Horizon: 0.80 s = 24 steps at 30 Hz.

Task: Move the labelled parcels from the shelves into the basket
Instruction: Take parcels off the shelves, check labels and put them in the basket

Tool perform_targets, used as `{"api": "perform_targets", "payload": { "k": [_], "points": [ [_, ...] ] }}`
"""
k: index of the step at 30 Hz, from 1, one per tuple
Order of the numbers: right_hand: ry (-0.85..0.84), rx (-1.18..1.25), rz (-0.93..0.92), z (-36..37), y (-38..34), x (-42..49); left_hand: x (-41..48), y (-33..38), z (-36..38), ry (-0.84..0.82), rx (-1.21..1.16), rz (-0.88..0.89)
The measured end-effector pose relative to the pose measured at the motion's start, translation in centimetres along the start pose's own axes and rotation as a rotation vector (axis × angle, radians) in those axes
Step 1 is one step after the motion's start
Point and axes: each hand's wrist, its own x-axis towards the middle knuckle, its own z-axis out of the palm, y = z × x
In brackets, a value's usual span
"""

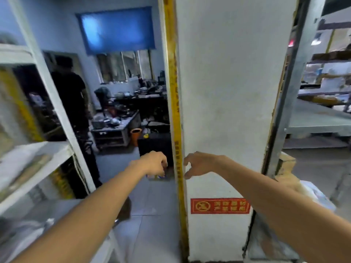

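STATUS: no basket in view, so progress cannot be confirmed | shelf point(38, 149) at left holds blurred items point(24, 164) | left hand point(152, 164): fingers curled, contents cannot be told | right hand point(199, 165): loosely curled, empty

White shelves point(57, 107) stand along the left edge, badly blurred. Flat, pale parcels point(28, 164) lie on the middle board, near its front edge, and their labels cannot be read.

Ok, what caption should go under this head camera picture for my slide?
Left hand and right hand reach forward near a white pillar with a red sign, shelves on either side.
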Motion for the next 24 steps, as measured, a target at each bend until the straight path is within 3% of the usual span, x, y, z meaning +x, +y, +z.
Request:
{"api": "perform_targets", "payload": {
  "k": [10, 18, 24],
  "points": [
    [0.006, -0.115, -0.557, -3.9, -18.7, 3.6, -17.0, -11.7, -3.0, 0.148, -0.104, -0.519],
    [-0.009, -0.228, -0.992, -1.9, -32.1, -1.5, -34.8, -11.5, -2.5, 0.203, -0.041, -1.008],
    [0.026, -0.217, -1.275, -1.4, -40.1, -9.9, -48.6, -7.3, -4.2, 0.279, 0.018, -1.352]
  ]
}}
